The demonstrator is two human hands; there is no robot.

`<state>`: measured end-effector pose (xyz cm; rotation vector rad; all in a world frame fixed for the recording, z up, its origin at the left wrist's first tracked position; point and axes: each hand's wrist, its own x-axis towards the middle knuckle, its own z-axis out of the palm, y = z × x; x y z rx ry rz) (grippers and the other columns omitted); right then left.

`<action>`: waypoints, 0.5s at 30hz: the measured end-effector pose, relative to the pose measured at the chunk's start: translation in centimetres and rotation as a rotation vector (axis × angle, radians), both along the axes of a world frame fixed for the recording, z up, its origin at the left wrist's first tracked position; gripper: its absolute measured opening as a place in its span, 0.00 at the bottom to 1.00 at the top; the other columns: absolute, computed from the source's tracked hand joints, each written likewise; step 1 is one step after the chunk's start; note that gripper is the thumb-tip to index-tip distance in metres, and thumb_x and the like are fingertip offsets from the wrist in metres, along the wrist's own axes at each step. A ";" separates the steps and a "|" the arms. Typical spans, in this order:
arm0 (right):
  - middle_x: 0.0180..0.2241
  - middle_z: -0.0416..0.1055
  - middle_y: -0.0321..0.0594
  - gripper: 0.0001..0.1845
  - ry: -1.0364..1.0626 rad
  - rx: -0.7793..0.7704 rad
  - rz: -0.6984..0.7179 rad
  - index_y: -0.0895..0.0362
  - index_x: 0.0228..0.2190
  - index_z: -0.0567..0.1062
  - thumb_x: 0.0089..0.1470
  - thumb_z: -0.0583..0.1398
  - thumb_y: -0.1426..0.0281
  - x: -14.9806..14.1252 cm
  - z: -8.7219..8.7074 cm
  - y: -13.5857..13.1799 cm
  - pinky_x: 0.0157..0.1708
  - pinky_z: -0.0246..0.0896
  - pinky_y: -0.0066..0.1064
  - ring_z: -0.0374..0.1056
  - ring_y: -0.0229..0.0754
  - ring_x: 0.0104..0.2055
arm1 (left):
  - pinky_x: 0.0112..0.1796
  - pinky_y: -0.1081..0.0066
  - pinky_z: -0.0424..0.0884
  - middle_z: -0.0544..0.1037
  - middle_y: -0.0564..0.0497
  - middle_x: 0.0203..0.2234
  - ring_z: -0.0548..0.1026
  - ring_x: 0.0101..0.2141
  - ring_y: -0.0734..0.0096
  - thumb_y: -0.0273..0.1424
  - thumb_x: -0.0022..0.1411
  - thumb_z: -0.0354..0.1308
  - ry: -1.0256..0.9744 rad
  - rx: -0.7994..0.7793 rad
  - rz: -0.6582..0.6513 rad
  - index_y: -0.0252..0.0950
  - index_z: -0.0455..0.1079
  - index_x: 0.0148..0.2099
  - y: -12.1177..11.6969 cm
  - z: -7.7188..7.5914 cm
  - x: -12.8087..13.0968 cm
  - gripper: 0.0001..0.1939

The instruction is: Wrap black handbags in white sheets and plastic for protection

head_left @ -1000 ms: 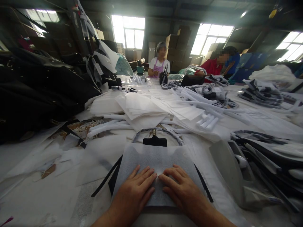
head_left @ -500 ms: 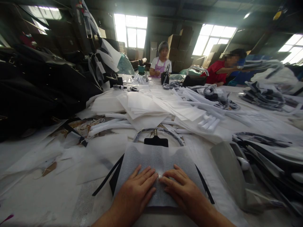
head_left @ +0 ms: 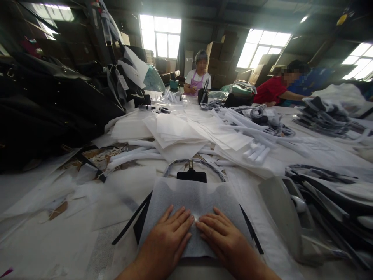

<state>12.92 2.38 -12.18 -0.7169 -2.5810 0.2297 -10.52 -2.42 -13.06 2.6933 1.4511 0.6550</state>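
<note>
A black handbag (head_left: 191, 176) lies flat on the table in front of me, its wrapped round handle (head_left: 171, 166) pointing away. Over its body is a translucent white foam sheet (head_left: 186, 196). My left hand (head_left: 167, 239) rests flat on the left half of this sheet, fingers stretched out. On the right half lies my right hand (head_left: 225, 235), also flat with fingers extended. Both sets of fingertips nearly meet at a small shiny spot (head_left: 196, 218), perhaps clear tape. Dark straps (head_left: 131, 217) stick out at the bag's sides.
A grey tape dispenser (head_left: 287, 217) stands at right, beside stacked black bags (head_left: 335, 202). Foam sheets (head_left: 177, 130) and white foam tubes (head_left: 258, 151) lie beyond. A large black pile (head_left: 52, 105) rises at left. Two people (head_left: 196, 79) work across the table.
My right hand's fingers have flattened and straightened on the sheet. My left hand stays nearly in place. The person in red has lowered an arm and leaned toward the stack at right.
</note>
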 end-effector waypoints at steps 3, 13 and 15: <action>0.45 0.78 0.45 0.15 0.014 0.006 -0.007 0.57 0.51 0.73 0.65 0.55 0.75 -0.1 -0.3 0.0 0.59 0.63 0.49 0.74 0.45 0.49 | 0.59 0.56 0.67 0.73 0.48 0.58 0.71 0.58 0.63 0.26 0.69 0.52 0.028 0.011 -0.014 0.36 0.64 0.63 0.1 0.1 0.0 0.21; 0.67 0.55 0.44 0.23 -0.307 -0.155 -0.073 0.53 0.57 0.68 0.61 0.54 0.77 -0.5 1.9 0.5 0.65 0.49 0.58 0.51 0.53 0.68 | 0.58 0.56 0.67 0.67 0.50 0.63 0.65 0.62 0.57 0.31 0.69 0.53 0.242 0.092 0.003 0.35 0.61 0.66 0.2 0.2 0.1 0.24; 0.69 0.49 0.42 0.29 -0.372 -0.157 -0.085 0.49 0.64 0.60 0.63 0.55 0.71 -0.2 2.4 1.1 0.64 0.46 0.63 0.46 0.56 0.70 | 0.58 0.55 0.67 0.64 0.51 0.65 0.63 0.63 0.55 0.33 0.68 0.54 0.279 0.093 -0.006 0.36 0.58 0.67 0.4 0.4 -0.2 0.27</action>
